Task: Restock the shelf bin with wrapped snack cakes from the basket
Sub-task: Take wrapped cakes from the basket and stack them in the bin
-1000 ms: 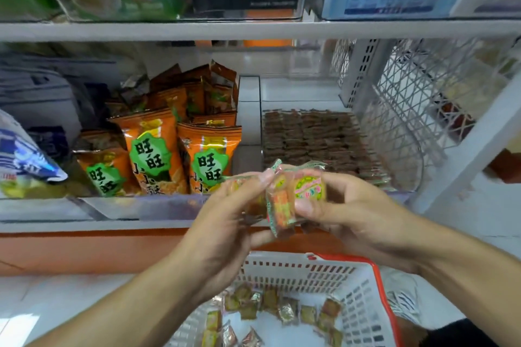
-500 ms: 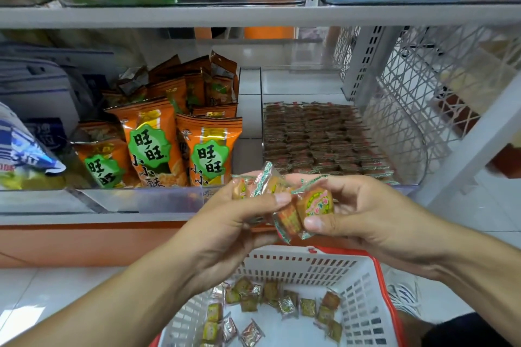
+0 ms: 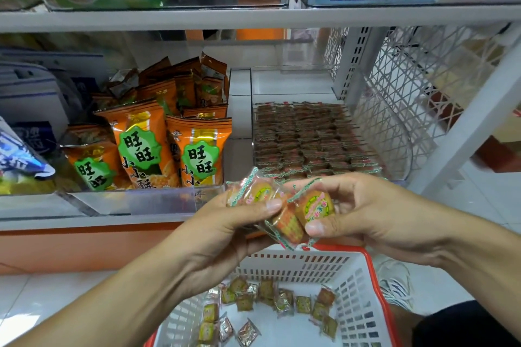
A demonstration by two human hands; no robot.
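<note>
A small clutch of wrapped snack cakes [image 3: 284, 207] sits pinched between both hands just in front of the shelf bin [image 3: 315, 138], above the basket [image 3: 363, 284]. The left hand [image 3: 225, 231] grips one cake under its thumb; the right hand [image 3: 358, 211] clamps another against its fingers, hands close together. Over the past second the bundle has risen slightly toward the bin and the cakes have been turned and squared up, which suggests placement is near. More cakes lie loose in the basket, so restocking looks unfinished. How many cakes are held cannot be told; wrappers overlap. The bin's front rows hide behind the hands, and orange snack bags [image 3: 141, 146] fill the neighbouring tray.
</note>
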